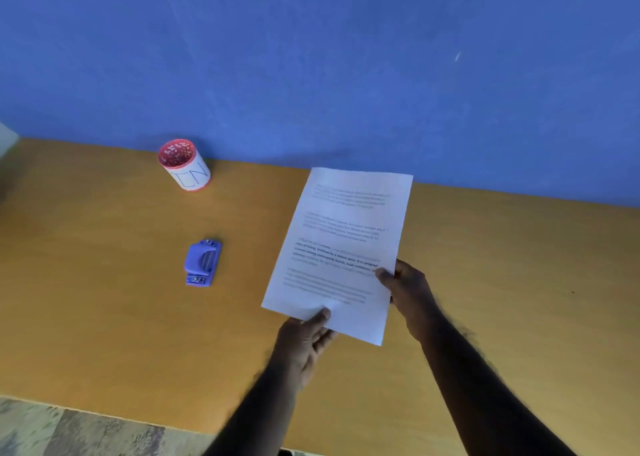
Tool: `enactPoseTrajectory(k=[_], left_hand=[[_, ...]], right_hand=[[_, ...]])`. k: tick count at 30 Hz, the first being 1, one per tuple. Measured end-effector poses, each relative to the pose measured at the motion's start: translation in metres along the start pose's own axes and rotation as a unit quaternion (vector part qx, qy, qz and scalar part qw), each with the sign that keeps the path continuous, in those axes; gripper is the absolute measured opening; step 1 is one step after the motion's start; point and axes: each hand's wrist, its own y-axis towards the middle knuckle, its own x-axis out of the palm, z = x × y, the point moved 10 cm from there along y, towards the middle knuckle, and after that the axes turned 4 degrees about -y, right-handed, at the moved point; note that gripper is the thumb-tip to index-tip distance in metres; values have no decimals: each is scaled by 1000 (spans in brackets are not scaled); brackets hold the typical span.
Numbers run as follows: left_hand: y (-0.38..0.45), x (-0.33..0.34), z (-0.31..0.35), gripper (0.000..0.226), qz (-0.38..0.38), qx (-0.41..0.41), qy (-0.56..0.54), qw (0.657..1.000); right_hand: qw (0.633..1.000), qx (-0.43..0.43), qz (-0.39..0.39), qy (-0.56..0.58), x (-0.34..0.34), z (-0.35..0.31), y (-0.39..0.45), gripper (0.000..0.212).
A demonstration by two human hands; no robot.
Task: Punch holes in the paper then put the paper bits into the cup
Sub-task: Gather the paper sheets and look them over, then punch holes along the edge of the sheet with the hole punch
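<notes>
A white printed sheet of paper [343,247] is held just above the wooden table, tilted a little to the right. My left hand [304,341] pinches its near bottom edge with the thumb on top. My right hand [408,292] grips its right edge. A blue hole punch [202,262] lies on the table to the left of the sheet, apart from both hands. A red cup [183,164] with a white label stands upright at the back left, near the wall; what lies at its bottom I cannot make out.
The orange-brown table [104,299] runs up against a blue wall [311,57] at the back. Its near edge crosses the lower left, with patterned floor [52,428] below it.
</notes>
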Motion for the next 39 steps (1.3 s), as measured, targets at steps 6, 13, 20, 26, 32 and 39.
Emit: enactPoseTrajectory(k=[6,13,20,26,32,39], left_hand=[[12,-32,21,34,-17,-13,26,999],[37,-100,158,25,96,174,190,961],[43,-157,277,37,324,268,501,757],[79,-159,273,27,253,175,588,748],[81,-140,268,13,211,210,518,802],[83,-87,227,17,127,198,449,862]], right_hand=[[999,53,-12,1,3,24,14,19],[994,104,-24,0,15,64,21,14],[994,108,-11,-23,21,74,32,13],[995,99,3,-23,21,74,31,10],[995,100,4,-16,20,75,31,11],[995,100,2,-9,20,76,31,12]])
